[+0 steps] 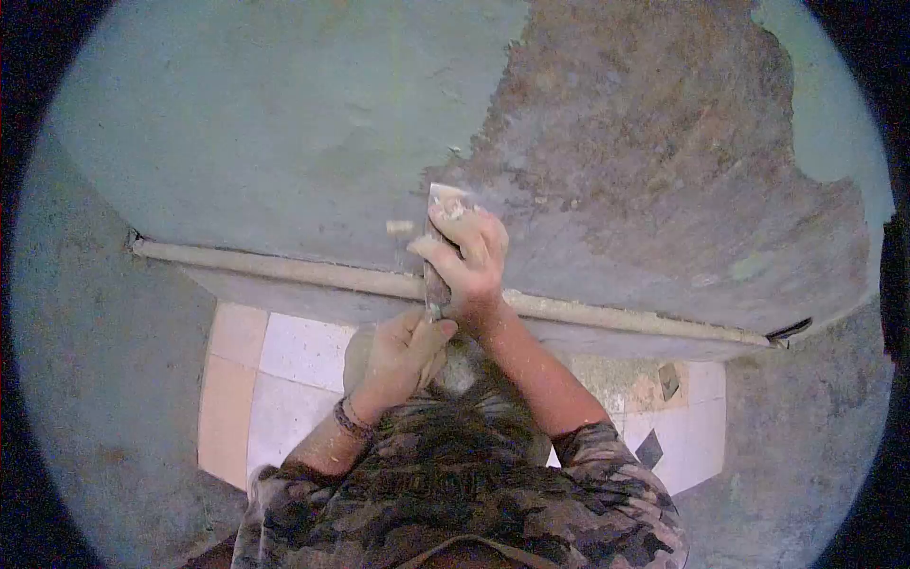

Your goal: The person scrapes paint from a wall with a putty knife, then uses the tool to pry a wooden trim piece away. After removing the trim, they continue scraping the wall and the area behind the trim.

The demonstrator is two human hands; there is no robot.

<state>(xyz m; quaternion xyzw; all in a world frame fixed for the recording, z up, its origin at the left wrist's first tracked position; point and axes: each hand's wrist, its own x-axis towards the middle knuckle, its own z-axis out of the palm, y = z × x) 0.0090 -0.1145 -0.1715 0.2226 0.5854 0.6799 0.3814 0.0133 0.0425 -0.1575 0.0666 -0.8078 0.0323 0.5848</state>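
A scraper (437,196) with a flat metal blade points up toward the wall in the middle of the view. The fingers of my right hand (471,251) curl around its blade and upper part, with pale crumbly material at the fingertips. Lower down, my left hand (396,356) is closed around the end of its handle. Just left of the blade, a small pale chunk (400,228) shows against the wall. Beyond the blade, the wall (313,123) has green-grey paint that gives way to a rough brown bare patch (626,123).
A pale pipe-like strip (284,267) crosses the lower wall behind my forearms, with dark gaps at both ends. Below lies a floor of white and peach tiles (294,417), with debris (669,382) at the right. Side walls stand close on the left and right.
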